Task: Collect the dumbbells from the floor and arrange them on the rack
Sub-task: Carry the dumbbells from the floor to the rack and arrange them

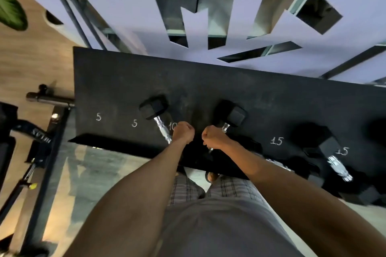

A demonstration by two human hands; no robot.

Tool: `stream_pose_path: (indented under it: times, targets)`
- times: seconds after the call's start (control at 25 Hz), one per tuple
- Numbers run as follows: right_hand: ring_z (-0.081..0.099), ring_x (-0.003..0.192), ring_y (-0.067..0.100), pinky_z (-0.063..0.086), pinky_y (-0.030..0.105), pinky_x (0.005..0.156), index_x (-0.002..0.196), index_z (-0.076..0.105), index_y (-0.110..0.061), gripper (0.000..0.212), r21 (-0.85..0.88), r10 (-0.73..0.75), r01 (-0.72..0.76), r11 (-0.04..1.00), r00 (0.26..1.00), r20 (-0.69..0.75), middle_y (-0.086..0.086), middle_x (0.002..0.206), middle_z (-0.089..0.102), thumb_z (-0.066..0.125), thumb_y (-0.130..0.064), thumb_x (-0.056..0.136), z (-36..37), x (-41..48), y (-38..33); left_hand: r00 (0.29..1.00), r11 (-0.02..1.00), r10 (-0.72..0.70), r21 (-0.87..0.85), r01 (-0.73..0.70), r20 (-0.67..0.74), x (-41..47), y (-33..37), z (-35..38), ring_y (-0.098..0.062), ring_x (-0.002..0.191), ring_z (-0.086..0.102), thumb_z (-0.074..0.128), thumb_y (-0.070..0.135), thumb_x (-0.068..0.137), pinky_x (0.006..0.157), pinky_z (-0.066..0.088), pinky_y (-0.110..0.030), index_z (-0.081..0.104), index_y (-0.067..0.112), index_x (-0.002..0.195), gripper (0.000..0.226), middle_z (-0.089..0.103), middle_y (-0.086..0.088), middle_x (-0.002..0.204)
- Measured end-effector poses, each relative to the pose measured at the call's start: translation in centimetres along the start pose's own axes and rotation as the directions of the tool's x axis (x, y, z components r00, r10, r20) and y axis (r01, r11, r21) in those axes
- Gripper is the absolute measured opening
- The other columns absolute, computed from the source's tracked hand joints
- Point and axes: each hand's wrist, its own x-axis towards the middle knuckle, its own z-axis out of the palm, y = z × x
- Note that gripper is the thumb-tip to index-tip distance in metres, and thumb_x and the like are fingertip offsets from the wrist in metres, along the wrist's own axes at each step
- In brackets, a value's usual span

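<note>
A black rack shelf (125,81) carries chalked numbers 5, 5, 10, 15 and 15 along its front. My left hand (183,132) grips the chrome handle of a black hex dumbbell (153,107) by the "10" mark. Its far head lies on the shelf, and its near head is hidden. My right hand (213,137) holds the handle of a second black hex dumbbell (234,113) just to the right. That one's far head also rests on the shelf. The two fists are close together near the shelf's front edge.
Another black dumbbell (325,146) lies on the shelf at the right by a "15" mark, and a further chrome handle (277,165) shows lower down beside it. A black bench frame (48,148) and a bar (50,99) stand at the left. A wall with mirrored cut-outs (208,16) is behind the rack.
</note>
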Motion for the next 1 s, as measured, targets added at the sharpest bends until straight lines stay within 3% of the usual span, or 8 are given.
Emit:
stream_pose_path:
  times: [0.08, 0.16, 0.28, 0.36, 0.56, 0.72, 0.8, 1.0]
  targets:
    - [0.069, 0.090, 0.035, 0.058, 0.044, 0.080, 0.077, 0.066, -0.001, 0.024, -0.036, -0.020, 0.020, 0.999, 1.000, 0.005, 0.021, 0.090, 0.072, 0.046, -0.012, 0.084, 1.4, 0.4, -1.7, 0.996, 0.991, -0.084, -0.111, 0.080, -0.029, 0.4, -1.8, -1.8, -0.025, 0.060, 0.068, 0.048, 0.013, 0.091, 0.064, 0.061, -0.038, 0.066, 0.006, 0.085, 0.020, 0.072, -0.016, 0.082]
    - [0.068, 0.095, 0.034, 0.057, 0.040, 0.082, 0.084, 0.069, -0.001, 0.023, -0.081, -0.035, 0.035, 0.996, 0.999, -0.002, 0.019, 0.094, 0.072, 0.049, -0.012, 0.086, 3.1, 1.2, -3.3, 0.980, 0.960, -0.178, -0.233, 0.155, -0.085, 1.5, -3.8, -3.3, -0.022, 0.056, 0.067, 0.049, 0.024, 0.092, 0.056, 0.061, -0.034, 0.065, 0.003, 0.093, 0.026, 0.073, -0.016, 0.084]
    - [0.066, 0.102, 0.032, 0.053, 0.035, 0.085, 0.097, 0.070, -0.006, 0.022, -0.118, -0.046, 0.042, 0.992, 0.998, -0.032, 0.015, 0.103, 0.071, 0.052, -0.016, 0.089, 5.3, 2.5, -5.0, 0.942, 0.915, -0.300, -0.325, 0.240, -0.151, 4.5, -7.2, -5.0, -0.033, 0.089, 0.071, 0.055, 0.049, 0.078, 0.079, 0.060, -0.041, 0.060, -0.002, 0.109, 0.060, 0.070, -0.015, 0.109]
    - [0.065, 0.105, 0.031, 0.051, 0.032, 0.085, 0.104, 0.069, -0.008, 0.024, -0.123, -0.033, 0.027, 0.992, 0.998, -0.046, 0.013, 0.106, 0.071, 0.053, -0.018, 0.089, 6.4, 3.1, -5.7, 0.933, 0.878, -0.336, -0.399, 0.262, -0.126, 5.9, -7.9, -5.8, -0.034, 0.098, 0.069, 0.066, 0.051, 0.074, 0.087, 0.058, -0.041, 0.060, -0.002, 0.112, 0.065, 0.068, -0.015, 0.111]
    - [0.067, 0.095, 0.028, 0.045, 0.028, 0.070, 0.107, 0.063, -0.008, 0.024, -0.049, -0.002, -0.003, 0.999, 0.993, -0.122, 0.012, 0.102, 0.070, 0.061, -0.023, 0.089, 9.4, 4.8, -7.8, 0.950, 0.678, -0.307, -0.688, 0.260, 0.056, 6.2, -6.2, -9.0, -0.028, 0.093, 0.068, 0.071, 0.017, 0.083, 0.088, 0.057, -0.037, 0.063, 0.000, 0.109, 0.032, 0.069, -0.015, 0.103]
    - [0.066, 0.099, 0.030, 0.051, 0.034, 0.080, 0.115, 0.058, -0.005, 0.033, 0.040, 0.052, -0.045, 0.998, 0.982, -0.182, 0.015, 0.108, 0.068, 0.066, -0.021, 0.087, 11.1, 5.8, -8.8, 0.943, 0.506, -0.235, -0.799, 0.326, 0.236, 6.6, -6.5, -8.9, -0.024, 0.088, 0.067, 0.071, 0.008, 0.084, 0.085, 0.056, -0.036, 0.066, 0.001, 0.101, 0.018, 0.070, -0.012, 0.090]
    - [0.065, 0.103, 0.031, 0.052, 0.034, 0.086, 0.117, 0.058, -0.005, 0.033, 0.064, 0.085, -0.074, 0.995, 0.977, -0.196, 0.015, 0.111, 0.067, 0.066, -0.017, 0.087, 11.7, 6.1, -8.9, 0.940, 0.515, -0.241, -0.789, 0.335, 0.242, 6.8, -6.5, -8.8, -0.023, 0.085, 0.068, 0.070, 0.008, 0.085, 0.088, 0.056, -0.038, 0.066, 0.000, 0.100, 0.017, 0.071, -0.011, 0.089]
    - [0.064, 0.108, 0.026, 0.043, 0.023, 0.082, 0.120, 0.059, -0.007, 0.037, 0.174, 0.128, -0.084, 0.981, 0.958, -0.257, 0.012, 0.117, 0.067, 0.070, -0.013, 0.085, 11.6, 5.6, -9.1, 0.969, 0.679, -0.193, -0.692, 0.244, 0.153, 6.5, -5.7, -8.7, -0.027, 0.092, 0.070, 0.072, 0.014, 0.084, 0.095, 0.055, -0.041, 0.064, 0.008, 0.077, 0.012, 0.073, -0.012, 0.091]
